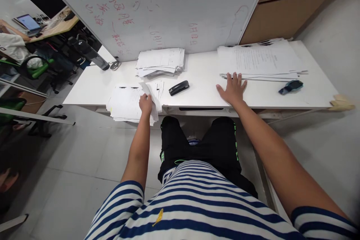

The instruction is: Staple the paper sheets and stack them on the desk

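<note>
My left hand [145, 104] is closed on the edge of some paper sheets [152, 93], lifted and bent up at the right side of a paper stack [125, 101]. That stack hangs a little over the desk's front edge. My right hand [234, 89] lies with fingers spread on the white desk, its fingertips at the front edge of a large stack of printed sheets [255, 58]. Between the hands lies a black stapler [179, 87]. Behind it sits another pile of papers [160, 60], its edges uneven.
The white desk [199, 67] stands against a whiteboard [174, 11] with red writing. A dark wristwatch [291, 87] lies at the right. At the left are a dark bottle [89, 53] and a small round metallic item [115, 65]. Another person [14, 48] sits far left near a laptop [29, 23].
</note>
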Motion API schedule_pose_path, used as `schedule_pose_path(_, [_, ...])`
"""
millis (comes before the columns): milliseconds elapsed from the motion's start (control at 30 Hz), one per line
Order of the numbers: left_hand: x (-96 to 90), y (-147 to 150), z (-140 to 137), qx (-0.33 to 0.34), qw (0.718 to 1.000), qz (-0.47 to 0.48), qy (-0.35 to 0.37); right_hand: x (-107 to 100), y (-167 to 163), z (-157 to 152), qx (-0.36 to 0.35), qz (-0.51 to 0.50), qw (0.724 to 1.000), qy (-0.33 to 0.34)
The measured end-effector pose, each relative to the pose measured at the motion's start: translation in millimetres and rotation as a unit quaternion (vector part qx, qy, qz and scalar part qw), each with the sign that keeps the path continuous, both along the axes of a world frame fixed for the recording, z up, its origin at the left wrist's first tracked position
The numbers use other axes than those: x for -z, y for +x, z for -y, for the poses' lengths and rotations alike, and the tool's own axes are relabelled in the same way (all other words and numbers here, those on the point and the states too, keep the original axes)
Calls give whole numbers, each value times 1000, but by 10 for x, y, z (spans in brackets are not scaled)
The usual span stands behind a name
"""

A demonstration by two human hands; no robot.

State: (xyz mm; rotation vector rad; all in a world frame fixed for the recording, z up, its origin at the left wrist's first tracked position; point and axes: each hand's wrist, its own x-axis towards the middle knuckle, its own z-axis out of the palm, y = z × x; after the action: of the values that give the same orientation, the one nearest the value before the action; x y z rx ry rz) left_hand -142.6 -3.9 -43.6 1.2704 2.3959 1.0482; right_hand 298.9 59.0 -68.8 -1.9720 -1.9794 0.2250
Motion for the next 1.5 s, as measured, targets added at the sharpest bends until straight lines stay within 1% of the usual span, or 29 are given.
schedule_pose_path(133, [44, -35, -65, -30, 996, 71, 35, -11, -10, 8, -1, 3, 1000, -5])
schedule_pose_path(233, [57, -53, -103, -33, 988, 134, 68, -20, -15, 3, -1, 4, 1000, -15])
schedule_pose_path(333, [61, -40, -110, -25, 983, 163, 81, -30, -19, 3, -1, 0, 1000, -19])
schedule_pose_path(400, [66, -1, -102, -16, 989, 130, 68, -38, -21, 8, 0, -1, 1000, -19])
schedule_pose_path(467, [72, 60, -93, -11, 998, 46, 39, -43, -20, 15, 2, 3, 1000, -21])
schedule_pose_path(533, [75, 130, -87, -17, 999, -46, 10, -46, -19, 21, 0, 15, 1000, -24])
schedule_pose_path(600, [72, 192, -87, -26, 995, -91, -5, -45, -17, 24, -3, 28, 999, -25])
schedule_pose_path(733, [56, 267, -92, -41, 993, -112, -4, -38, -16, 28, -1, 25, 1000, -14])
schedule_pose_path(900, [73, 292, -95, -56, 993, -103, 0, -29, -9, 25, 4, 24, 1000, -10])
schedule_pose_path(1000, [88, 309, -88, -61, 990, -127, 7, -27, -3, 14, 2, 15, 1000, -8])
schedule_pose_path(1067, [75, 325, -92, -36, 986, -160, 7, -25, -3, 7, 4, 10, 1000, -7])
schedule_pose_path(1100, [58, 333, -102, -13, 984, -178, -3, -24, -4, 4, 5, 9, 1000, -8])
schedule_pose_path(1200, [-28, 343, -174, 52, 974, -212, -59, -27, -11, 1, 3, 8, 1000, -12])
schedule_pose_path(1300, [-142, 326, -285, 63, 965, -230, -109, -39, -21, 10, 6, 5, 1000, -7])
schedule_pose_path(1400, [-252, 288, -375, 71, 956, -251, -136, -49, -25, 14, 12, -1, 1000, -5])
schedule_pose_path(1500, [-338, 222, -439, 132, 935, -288, -161, -41, -17, 2, 10, -11, 1000, -5])
